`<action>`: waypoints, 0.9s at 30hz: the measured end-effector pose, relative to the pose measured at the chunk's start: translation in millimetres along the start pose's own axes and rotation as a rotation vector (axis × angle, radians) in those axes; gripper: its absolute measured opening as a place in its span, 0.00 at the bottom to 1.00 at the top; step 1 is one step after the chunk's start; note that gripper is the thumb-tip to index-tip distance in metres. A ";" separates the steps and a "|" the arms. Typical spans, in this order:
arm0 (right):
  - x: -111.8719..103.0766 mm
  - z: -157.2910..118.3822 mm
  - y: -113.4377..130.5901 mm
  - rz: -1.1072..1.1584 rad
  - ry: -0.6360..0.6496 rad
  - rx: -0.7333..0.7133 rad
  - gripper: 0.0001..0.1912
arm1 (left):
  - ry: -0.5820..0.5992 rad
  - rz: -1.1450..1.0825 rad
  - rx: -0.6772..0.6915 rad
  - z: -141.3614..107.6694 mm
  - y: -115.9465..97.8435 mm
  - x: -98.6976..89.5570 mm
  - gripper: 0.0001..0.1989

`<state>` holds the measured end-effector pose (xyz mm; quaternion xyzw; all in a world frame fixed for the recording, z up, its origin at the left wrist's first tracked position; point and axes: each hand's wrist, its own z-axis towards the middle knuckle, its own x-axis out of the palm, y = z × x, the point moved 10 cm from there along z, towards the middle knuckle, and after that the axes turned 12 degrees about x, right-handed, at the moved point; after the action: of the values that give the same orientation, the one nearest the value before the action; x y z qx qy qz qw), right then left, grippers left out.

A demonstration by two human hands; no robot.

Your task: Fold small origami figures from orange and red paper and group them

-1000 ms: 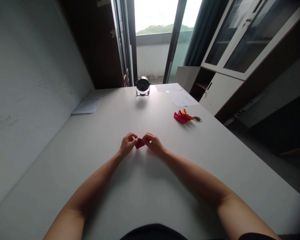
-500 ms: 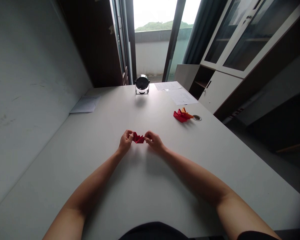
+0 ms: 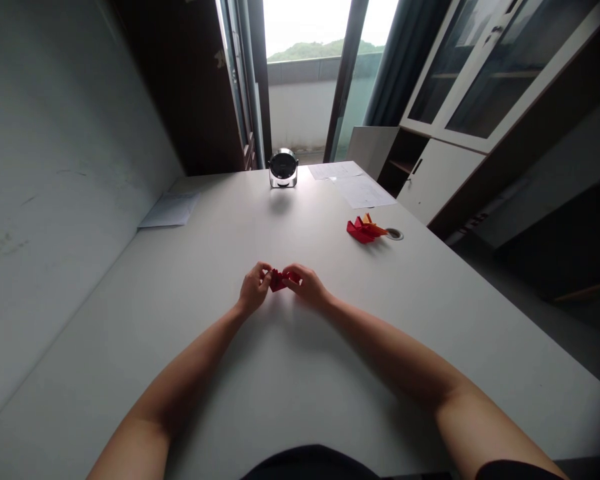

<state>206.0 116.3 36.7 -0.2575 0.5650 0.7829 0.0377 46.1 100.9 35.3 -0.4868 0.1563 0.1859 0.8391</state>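
A small red folded paper piece (image 3: 278,281), with pointed edges, is held between my two hands above the middle of the table. My left hand (image 3: 255,287) pinches its left end between thumb and fingers. From the other side, my right hand (image 3: 305,283) is closed on the right part, and its fingers hide some of the paper. Farther off to the right, several red and orange folded paper pieces (image 3: 365,230) sit close together on the white table (image 3: 205,393).
A round black-and-silver device (image 3: 283,167) on a stand is at the table's far edge. Paper sheets (image 3: 363,192) lie at the back right, with more papers (image 3: 169,210) by the left wall. A cable hole (image 3: 395,234) is near the right edge.
My right hand has shifted its grip inward over the red paper, covering more of it. The paper has turned slightly, and my left hand has moved a little to the right.
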 end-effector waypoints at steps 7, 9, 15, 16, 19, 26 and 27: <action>-0.9 -1.5 6.7 0.022 0.010 -0.041 0.06 | -0.031 -0.086 -0.031 -1.0 9.9 1.9 0.06; 0.1 -1.9 7.7 0.003 0.016 -0.048 0.06 | -0.045 -0.145 -0.061 -1.6 16.2 4.2 0.08; 1.8 -4.2 9.3 -0.077 0.011 -0.073 0.07 | -0.066 -0.252 -0.114 -1.9 24.5 9.8 0.12; 1.5 -4.8 10.3 -0.090 0.006 -0.083 0.07 | -0.077 -0.278 -0.124 -1.9 25.4 10.0 0.13; 0.2 -6.3 13.7 -0.139 -0.019 -0.107 0.06 | -0.114 -0.355 -0.152 -1.6 27.8 10.0 0.15; -0.1 -9.8 22.6 -0.228 -0.050 -0.181 0.06 | -0.219 -0.577 -0.231 -2.9 39.6 11.2 0.20; -1.3 -10.2 23.5 -0.227 -0.063 -0.186 0.06 | -0.226 -0.616 -0.237 -2.9 40.8 12.3 0.20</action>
<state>202.6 98.8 55.3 -0.2976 0.4557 0.8303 0.1198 37.8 119.0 -2.5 -0.5815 -0.1146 -0.0067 0.8054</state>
